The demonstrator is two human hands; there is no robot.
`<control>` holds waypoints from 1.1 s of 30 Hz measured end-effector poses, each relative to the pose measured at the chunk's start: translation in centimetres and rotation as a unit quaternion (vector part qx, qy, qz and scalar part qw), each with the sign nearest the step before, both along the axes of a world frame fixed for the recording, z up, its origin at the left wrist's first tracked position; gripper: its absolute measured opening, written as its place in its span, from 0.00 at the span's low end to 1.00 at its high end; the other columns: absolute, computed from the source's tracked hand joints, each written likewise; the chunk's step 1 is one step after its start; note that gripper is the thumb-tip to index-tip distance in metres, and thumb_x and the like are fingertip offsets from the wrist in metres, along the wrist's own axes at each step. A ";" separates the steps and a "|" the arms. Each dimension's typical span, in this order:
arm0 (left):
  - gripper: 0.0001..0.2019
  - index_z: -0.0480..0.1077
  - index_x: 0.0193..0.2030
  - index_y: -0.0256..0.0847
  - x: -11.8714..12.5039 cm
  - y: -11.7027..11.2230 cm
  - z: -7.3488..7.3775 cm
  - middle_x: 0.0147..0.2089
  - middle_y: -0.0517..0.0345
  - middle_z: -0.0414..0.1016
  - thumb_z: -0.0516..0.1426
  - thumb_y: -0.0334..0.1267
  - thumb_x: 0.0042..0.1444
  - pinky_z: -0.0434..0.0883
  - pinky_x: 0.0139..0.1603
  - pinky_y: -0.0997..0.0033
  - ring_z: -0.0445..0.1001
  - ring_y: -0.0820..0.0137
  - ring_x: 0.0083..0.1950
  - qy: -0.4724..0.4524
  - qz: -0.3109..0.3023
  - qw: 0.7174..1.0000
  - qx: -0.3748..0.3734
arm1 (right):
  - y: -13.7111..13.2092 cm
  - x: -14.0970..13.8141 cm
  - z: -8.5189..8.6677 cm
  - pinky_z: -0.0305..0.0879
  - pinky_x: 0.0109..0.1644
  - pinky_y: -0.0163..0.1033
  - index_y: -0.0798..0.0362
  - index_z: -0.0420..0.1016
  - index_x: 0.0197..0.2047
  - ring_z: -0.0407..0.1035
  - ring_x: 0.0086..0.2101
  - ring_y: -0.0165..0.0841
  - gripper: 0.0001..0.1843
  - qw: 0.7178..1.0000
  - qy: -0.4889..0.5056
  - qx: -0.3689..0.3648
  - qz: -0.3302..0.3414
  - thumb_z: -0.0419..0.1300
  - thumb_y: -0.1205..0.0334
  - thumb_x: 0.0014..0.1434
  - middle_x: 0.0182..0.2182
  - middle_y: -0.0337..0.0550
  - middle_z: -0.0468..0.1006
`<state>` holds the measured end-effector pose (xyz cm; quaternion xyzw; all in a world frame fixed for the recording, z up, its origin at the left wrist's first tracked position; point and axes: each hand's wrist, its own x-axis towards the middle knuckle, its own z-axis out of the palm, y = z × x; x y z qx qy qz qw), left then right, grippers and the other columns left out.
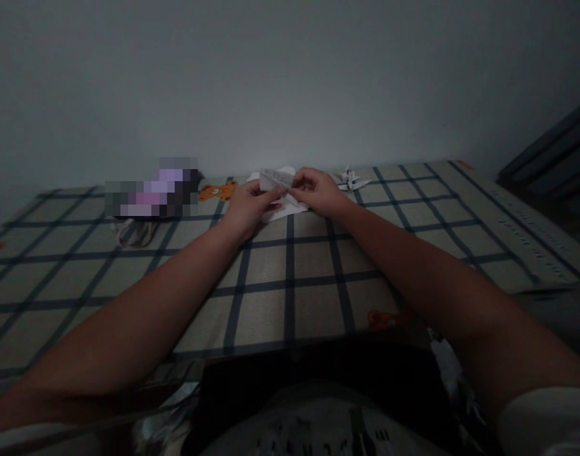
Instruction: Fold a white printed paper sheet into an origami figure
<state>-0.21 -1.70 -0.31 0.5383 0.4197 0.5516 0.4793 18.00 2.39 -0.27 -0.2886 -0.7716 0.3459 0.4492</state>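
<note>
A small folded piece of white paper (275,179) is held up between my two hands, just above the table. My left hand (248,206) grips its left side, thumb on the front face. On the right, the fingertips of my right hand (317,190) pinch the paper's edge near its crease. Below and behind it, more white paper (285,211) lies on the cloth, partly covered by my hands. Just beyond my right hand sit pointed folded paper shapes (351,180), which look like origami.
A checked tablecloth (266,304) with orange bear prints covers the table, which meets a grey wall (290,82). At the left lies a blurred-out purple-lit object (159,193) with a loop of strap or cord (134,233) before it. Dark slats (551,145) stand at the right.
</note>
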 end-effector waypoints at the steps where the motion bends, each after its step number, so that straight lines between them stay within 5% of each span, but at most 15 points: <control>1: 0.17 0.77 0.40 0.37 0.1 0.0 0.0 0.42 0.54 0.80 0.70 0.41 0.44 0.75 0.42 0.72 0.77 0.71 0.40 -0.015 -0.006 1.000 0.001 | 0.1 0.1 0.1 0.64 0.37 0.34 0.53 0.67 0.33 0.65 0.31 0.28 0.06 0.999 -0.008 0.037 -0.013 0.62 0.64 0.55 0.29 0.37 0.70; 6: 0.17 0.73 0.47 0.37 0.2 0.3 0.3 0.43 0.53 0.80 0.66 0.31 0.49 0.77 0.43 0.70 0.79 0.70 0.40 -0.109 -0.026 0.990 -0.080 | 0.8 0.9 0.2 0.66 0.40 0.38 0.53 0.72 0.36 0.67 0.39 0.33 0.03 0.976 -0.063 0.204 -0.029 0.60 0.65 0.56 0.36 0.43 0.71; 10: 0.14 0.72 0.50 0.35 0.1 0.5 0.8 0.39 0.49 0.81 0.59 0.39 0.59 0.78 0.36 0.70 0.80 0.68 0.36 -0.148 -0.056 0.974 -0.163 | 1.1 1.2 0.1 0.67 0.48 0.42 0.53 0.74 0.38 0.66 0.45 0.35 0.04 0.964 -0.076 0.253 -0.030 0.61 0.63 0.60 0.42 0.46 0.70; 13: 0.16 0.71 0.51 0.35 0.0 0.4 0.8 0.37 0.49 0.80 0.58 0.43 0.61 0.79 0.35 0.70 0.80 0.67 0.34 -0.153 -0.064 0.974 -0.155 | 1.2 1.2 -0.1 0.67 0.52 0.44 0.53 0.74 0.38 0.66 0.46 0.36 0.04 0.961 -0.091 0.259 -0.024 0.60 0.62 0.61 0.43 0.47 0.69; 19: 0.23 0.70 0.54 0.36 0.3 0.2 0.5 0.45 0.51 0.80 0.63 0.25 0.50 0.78 0.46 0.70 0.80 0.71 0.38 -0.137 -0.017 0.987 -0.079 | 0.9 1.3 0.0 0.68 0.50 0.44 0.52 0.75 0.43 0.68 0.46 0.36 0.09 0.965 -0.096 0.243 -0.027 0.55 0.68 0.61 0.45 0.49 0.71; 25: 0.21 0.70 0.54 0.38 -0.1 0.8 0.3 0.47 0.49 0.79 0.61 0.26 0.52 0.78 0.48 0.67 0.80 0.67 0.43 -0.138 0.033 0.987 -0.080 | -0.1 1.2 0.2 0.70 0.39 0.37 0.52 0.72 0.53 0.68 0.44 0.35 0.18 0.973 -0.117 0.195 0.028 0.59 0.60 0.59 0.49 0.50 0.69; 33: 0.23 0.68 0.56 0.37 -0.1 1.0 0.0 0.46 0.48 0.78 0.61 0.26 0.51 0.79 0.43 0.68 0.80 0.67 0.41 -0.132 0.024 0.987 -0.085 | 0.2 1.0 -0.2 0.70 0.44 0.41 0.55 0.72 0.55 0.67 0.46 0.37 0.24 0.972 -0.128 0.190 0.051 0.62 0.57 0.56 0.50 0.51 0.70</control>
